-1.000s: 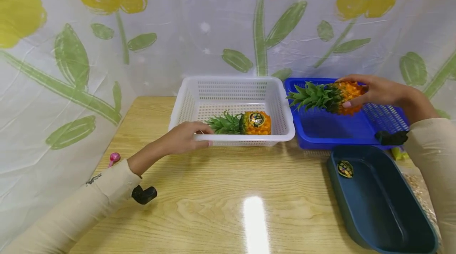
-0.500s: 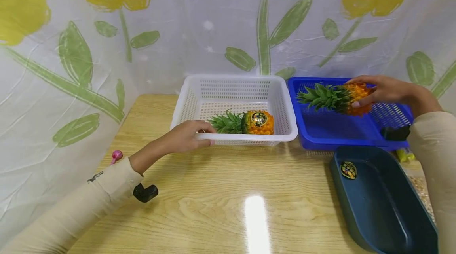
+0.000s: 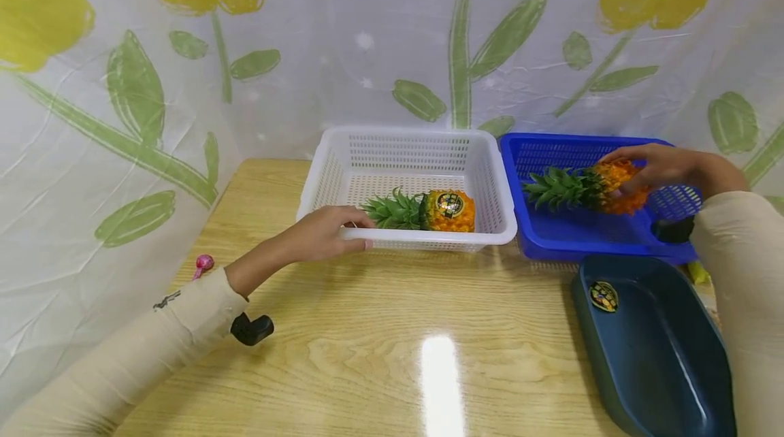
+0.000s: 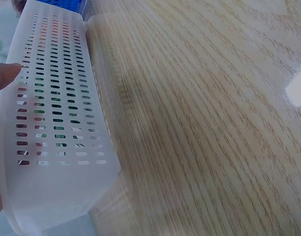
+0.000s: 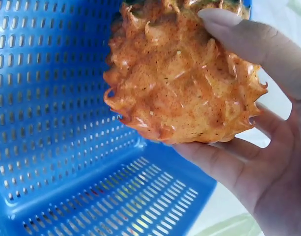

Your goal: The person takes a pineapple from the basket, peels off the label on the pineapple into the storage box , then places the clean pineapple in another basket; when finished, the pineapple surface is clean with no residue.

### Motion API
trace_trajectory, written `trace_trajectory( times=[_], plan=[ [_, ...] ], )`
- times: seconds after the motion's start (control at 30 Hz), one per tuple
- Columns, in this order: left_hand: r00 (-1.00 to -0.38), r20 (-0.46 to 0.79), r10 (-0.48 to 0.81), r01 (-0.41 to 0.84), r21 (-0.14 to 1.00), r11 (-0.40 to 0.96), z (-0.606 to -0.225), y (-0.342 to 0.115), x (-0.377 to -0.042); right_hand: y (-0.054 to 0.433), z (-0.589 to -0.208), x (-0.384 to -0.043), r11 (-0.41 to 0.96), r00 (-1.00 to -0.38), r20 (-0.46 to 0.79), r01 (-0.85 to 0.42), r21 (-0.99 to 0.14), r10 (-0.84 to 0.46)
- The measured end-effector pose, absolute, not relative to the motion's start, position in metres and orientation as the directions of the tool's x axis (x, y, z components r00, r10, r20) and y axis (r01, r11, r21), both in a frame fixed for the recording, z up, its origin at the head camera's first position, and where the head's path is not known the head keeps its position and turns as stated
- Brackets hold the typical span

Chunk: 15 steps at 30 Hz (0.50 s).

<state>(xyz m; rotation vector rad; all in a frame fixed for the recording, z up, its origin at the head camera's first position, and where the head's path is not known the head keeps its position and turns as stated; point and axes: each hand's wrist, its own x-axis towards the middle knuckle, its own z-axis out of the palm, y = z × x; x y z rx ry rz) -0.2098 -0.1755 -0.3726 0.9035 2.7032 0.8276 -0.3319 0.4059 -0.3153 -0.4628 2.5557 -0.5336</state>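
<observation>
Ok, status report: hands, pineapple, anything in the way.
Right hand grips pineapple over blue basket. Left hand holds white basket rim; second pineapple inside. Nothing under the held fruit.

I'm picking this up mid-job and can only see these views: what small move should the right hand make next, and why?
Probably lower it a little and let go. The right hand grips the pineapple on its side inside the blue basket, seemingly just above the floor. The left hand holds the white basket, where another pineapple already lies.
</observation>
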Motion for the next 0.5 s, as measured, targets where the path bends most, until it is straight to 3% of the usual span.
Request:
trace_trajectory(
  times=[0.5],
  plan=[
    [-0.799, 0.01, 0.602, 0.509, 0.544, 0.667, -0.374, -0.176, -0.212, 0.395, -0.326, -0.346, 0.876, -0.831, -0.397, -0.202, -0.438, -0.39]
  ],
)
